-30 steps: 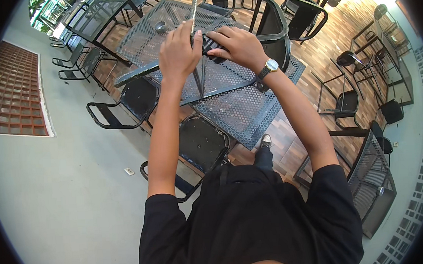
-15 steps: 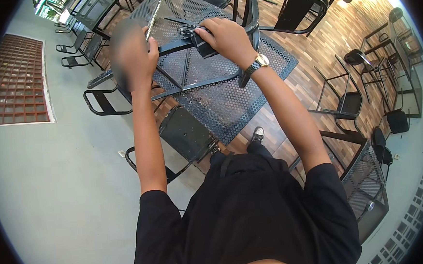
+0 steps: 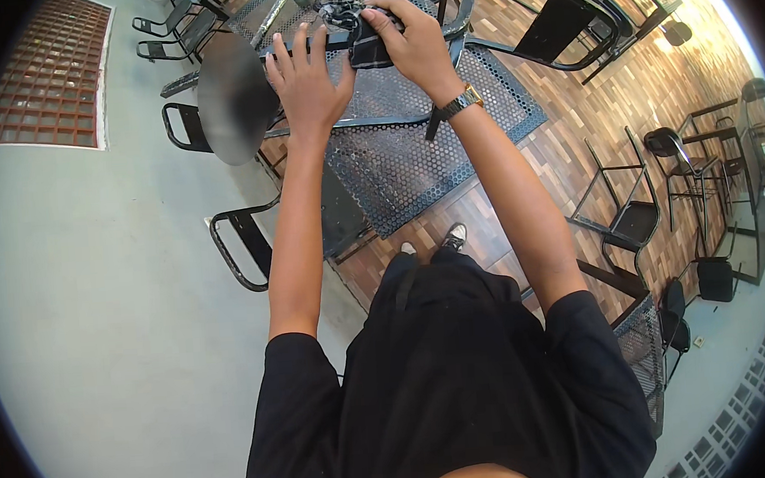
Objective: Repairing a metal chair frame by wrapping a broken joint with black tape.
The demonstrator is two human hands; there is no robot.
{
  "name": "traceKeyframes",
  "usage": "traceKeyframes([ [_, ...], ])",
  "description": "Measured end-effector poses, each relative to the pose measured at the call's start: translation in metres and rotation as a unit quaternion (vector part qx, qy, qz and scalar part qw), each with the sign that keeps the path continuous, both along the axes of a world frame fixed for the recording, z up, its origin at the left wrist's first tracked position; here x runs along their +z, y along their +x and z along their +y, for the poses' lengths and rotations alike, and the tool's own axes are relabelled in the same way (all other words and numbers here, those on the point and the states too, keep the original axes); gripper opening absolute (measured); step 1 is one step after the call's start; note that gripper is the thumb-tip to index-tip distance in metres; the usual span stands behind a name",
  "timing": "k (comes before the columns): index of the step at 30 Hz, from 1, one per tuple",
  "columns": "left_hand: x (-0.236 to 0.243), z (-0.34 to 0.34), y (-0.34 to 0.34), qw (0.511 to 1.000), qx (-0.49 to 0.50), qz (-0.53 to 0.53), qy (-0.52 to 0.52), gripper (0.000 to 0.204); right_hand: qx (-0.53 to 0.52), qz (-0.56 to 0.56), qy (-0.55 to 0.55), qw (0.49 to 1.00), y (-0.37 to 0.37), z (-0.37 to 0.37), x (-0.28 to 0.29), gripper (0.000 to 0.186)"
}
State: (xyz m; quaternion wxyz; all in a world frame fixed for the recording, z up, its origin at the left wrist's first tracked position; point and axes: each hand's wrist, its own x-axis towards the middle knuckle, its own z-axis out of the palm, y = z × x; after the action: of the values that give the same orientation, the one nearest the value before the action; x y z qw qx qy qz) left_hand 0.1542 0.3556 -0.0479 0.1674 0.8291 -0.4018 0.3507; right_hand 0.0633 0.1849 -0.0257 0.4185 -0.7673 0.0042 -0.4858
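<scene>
A dark checked cloth (image 3: 371, 45) is bunched in my right hand (image 3: 413, 49), its thumb on top. It lies against a black metal chair frame (image 3: 467, 10) that rests on a perforated metal table (image 3: 423, 179). My left hand (image 3: 310, 90) is open, fingers spread, just left of the cloth and over the frame's bars; whether it touches them I cannot tell. Beyond its fingertips a worn, pale-flecked bar (image 3: 281, 13) slants up to the far edge. A blurred patch hides what lies left of my left hand.
Black chairs stand at the left, one near my left forearm (image 3: 247, 238). Another black chair (image 3: 553, 23) is at the far right of the table. A stool lies tipped over (image 3: 631, 219) on the wood-patterned floor. Another mesh table (image 3: 639, 346) is beside my right elbow.
My left hand has come away from the slanted bar and moved right toward the cloth, its fingers now spread. My right hand still grips the cloth. The whole view has shifted slightly.
</scene>
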Motion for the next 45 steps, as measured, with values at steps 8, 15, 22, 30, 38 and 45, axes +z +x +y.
traceKeyframes([
  [8,0.006,-0.008,-0.003,1.000,-0.002,0.026,0.009,0.057,0.034,-0.039,-0.036,0.998,-0.023,-0.001,-0.001,0.022],
  [15,0.008,-0.014,-0.001,0.999,-0.006,0.034,0.035,0.069,0.010,-0.020,-0.051,0.998,-0.037,-0.001,-0.003,0.022],
  [22,-0.001,-0.006,-0.011,0.996,-0.072,0.040,-0.042,0.062,0.029,-0.002,0.123,0.992,-0.074,0.039,-0.036,0.014],
  [30,-0.026,0.004,-0.011,0.997,-0.054,0.002,-0.047,0.062,0.045,0.225,0.074,0.970,-0.097,0.065,-0.191,0.027],
  [38,-0.111,0.022,-0.050,0.995,-0.079,0.053,-0.027,0.080,0.039,0.334,0.027,0.941,-0.095,0.070,-0.249,0.026],
  [45,-0.205,0.053,-0.099,0.956,-0.094,0.260,0.100,0.074,0.026,0.380,0.015,0.925,-0.111,0.077,-0.261,0.041],
])
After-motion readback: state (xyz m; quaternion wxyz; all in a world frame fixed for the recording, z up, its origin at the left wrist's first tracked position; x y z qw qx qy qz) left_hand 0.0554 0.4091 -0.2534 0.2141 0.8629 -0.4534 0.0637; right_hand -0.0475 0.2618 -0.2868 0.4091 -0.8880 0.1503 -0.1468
